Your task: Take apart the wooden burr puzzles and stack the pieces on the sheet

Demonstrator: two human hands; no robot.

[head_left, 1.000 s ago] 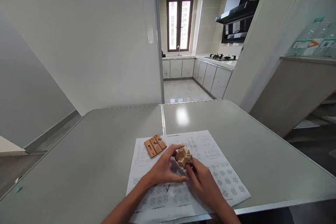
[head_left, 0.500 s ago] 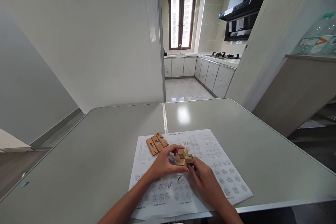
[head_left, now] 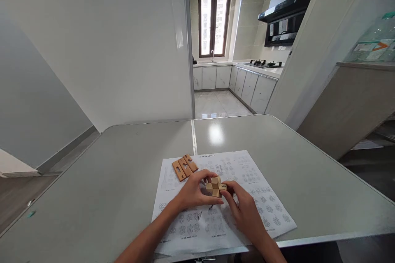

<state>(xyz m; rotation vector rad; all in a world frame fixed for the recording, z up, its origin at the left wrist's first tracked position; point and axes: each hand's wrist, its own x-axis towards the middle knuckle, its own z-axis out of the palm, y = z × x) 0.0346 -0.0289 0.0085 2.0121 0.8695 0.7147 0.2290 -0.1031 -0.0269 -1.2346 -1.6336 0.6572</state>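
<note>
A small wooden interlocking puzzle (head_left: pixel 216 186) of crossed light-brown blocks is held between both hands above a printed paper sheet (head_left: pixel 247 181). My left hand (head_left: pixel 193 193) curls round its left side, thumb below and fingers over the top. My right hand (head_left: pixel 242 207) pinches its right end, where a block shows a dark printed mark. Three loose wooden puzzle bars (head_left: pixel 184 167) lie side by side on the sheet's far left corner, a little beyond my left hand.
The sheet lies on a grey table (head_left: pixel 108 189) with a centre seam and rounded far corners; its near edge runs just below the paper. Beyond stand a white wall (head_left: pixel 117 49), a kitchen doorway (head_left: pixel 216 70) and a counter (head_left: pixel 354 102) at right.
Both hands have drawn closer round the puzzle and turned it slightly; my right fingers now reach further over its right end. The three loose bars have not moved.
</note>
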